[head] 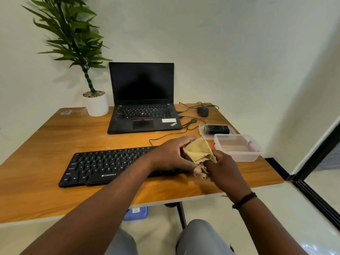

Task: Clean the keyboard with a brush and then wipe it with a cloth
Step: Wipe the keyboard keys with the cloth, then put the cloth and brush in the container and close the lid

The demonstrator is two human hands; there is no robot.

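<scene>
The cloth (199,153) is held bunched between both hands above the right end of the keyboard (110,165). The left hand (173,155) has its fingers curled over the cloth's top and its thumb under a hanging fold; the right hand (223,169) pinches the lower corner. Both grips are closed on the cloth.

The brush (217,129) lies on a lid (202,130) behind the keyboard's right end, beside the tub (239,150).

Risks, as judged: a loose fold could be dragged across the keys and snag a keycap; the keyboard's cable (165,138), running behind it, could be caught by a wide stroke, so that the keyboard is pulled askew; the tub, just right of the hands, could be knocked off the desk (55,137) by an elbow swing.

The keyboard's right end is hidden under the left hand and forearm. Dust on the keys cannot be made out, so whether brushing is complete cannot be told. The right hand's fingertips are covered by cloth.
</scene>
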